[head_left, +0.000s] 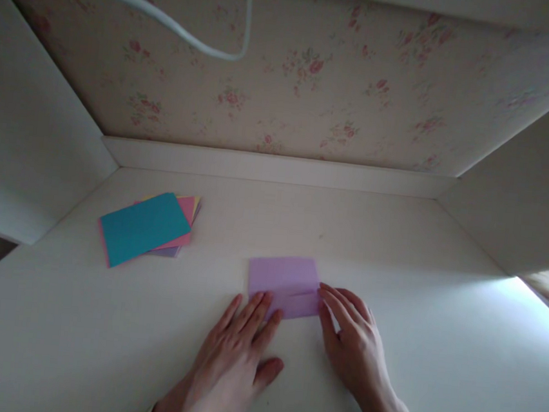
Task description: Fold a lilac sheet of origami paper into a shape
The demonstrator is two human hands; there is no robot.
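Note:
A purple sheet of paper (284, 275) lies on the white desk, with a crease or folded edge running across its lower right part. My left hand (238, 351) rests flat with fingers apart, its fingertips on the paper's lower left portion. At the right edge of the sheet, my right hand (352, 336) has its thumb and fingers closed on the paper. The undersides of the fingertips are hidden.
A stack of coloured paper (146, 229), teal on top with pink, yellow and purple below, lies at the left. A white cable (175, 27) hangs before the floral wall (266, 88). White side panels (525, 172) flank the desk (373, 235).

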